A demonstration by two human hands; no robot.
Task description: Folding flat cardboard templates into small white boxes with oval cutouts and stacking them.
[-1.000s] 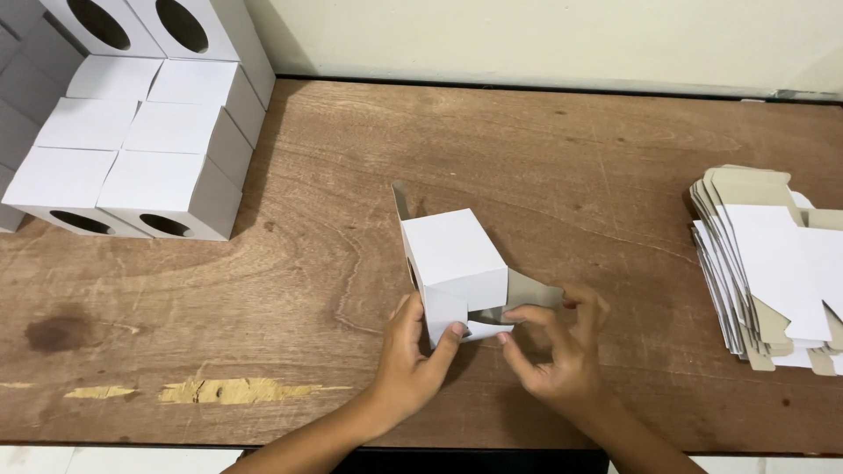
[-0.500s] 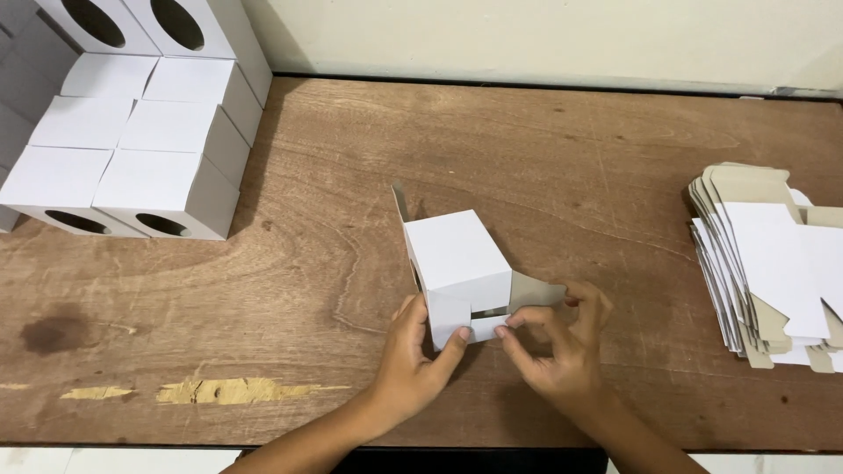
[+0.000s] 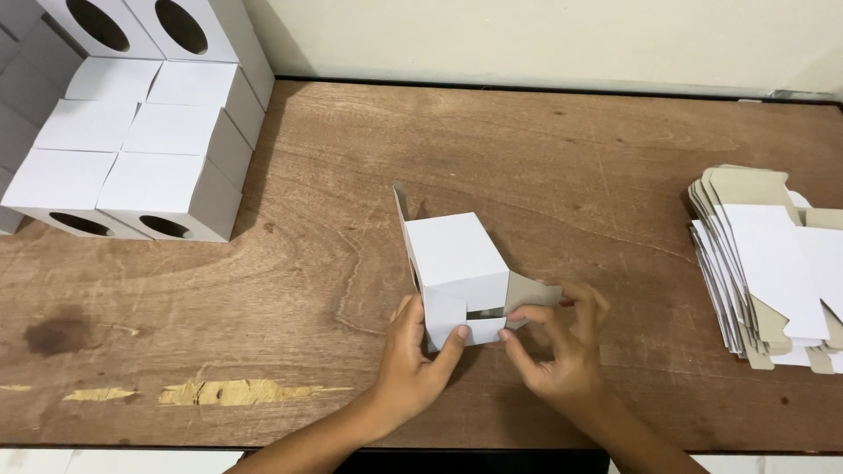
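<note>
while the left hand (image 3: 420,355) is bracing the near end of the small white carton (image 3: 457,268), its fingers (image 3: 453,341) are pressing against the white end flap, thumb laid on the front face and clenched lightly on the card. the right hand (image 3: 562,351) is pinching the brownish side flap (image 3: 531,294) between fingertip and thumb, grasping it at its edge and steering it toward the slot in the carton's end. compared with the frame a second ago, that flap is sitting closer in against the carton and the right fingers have curled tighter over it; the carton itself is lying in the same spot near the middle of the wooden counter (image 3: 544,158), far flap upright. this suggests the end closure is nearly tucked but not yet shut. further out, the stack of flat unfolded blanks (image 3: 773,263) is resting at the right, and the folded white boxes (image 3: 132,149) are standing at the far left, both unchanged.
</note>
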